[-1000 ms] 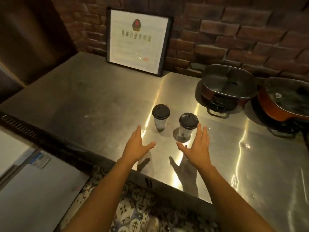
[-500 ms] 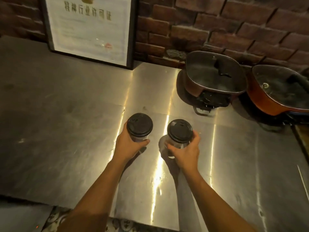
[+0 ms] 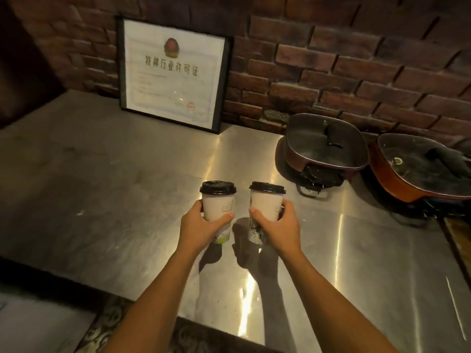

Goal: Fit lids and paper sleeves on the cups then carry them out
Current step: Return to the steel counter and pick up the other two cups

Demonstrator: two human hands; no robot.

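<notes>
Two white paper-sleeved cups with black lids are held upright above the steel counter [image 3: 107, 189], side by side. My left hand [image 3: 201, 226] is wrapped around the lower half of the left cup [image 3: 219, 203]. The right cup [image 3: 266, 203] is gripped the same way by my right hand [image 3: 276, 229]. Both cups show faint printed drawings, and their shadows fall on the counter just beneath them. Fingers hide the lower parts of the cups.
A framed certificate [image 3: 173, 72] leans on the brick wall at the back. Two red electric pots with glass lids stand at the right, one [image 3: 323, 146] near the cups and another [image 3: 423, 169] at the edge. Patterned floor tiles [image 3: 107, 329] show below the counter's front edge.
My hands reached forward, closed around the two cups on the counter, and have now raised them off the surface. The view has tilted and pulled back.
</notes>
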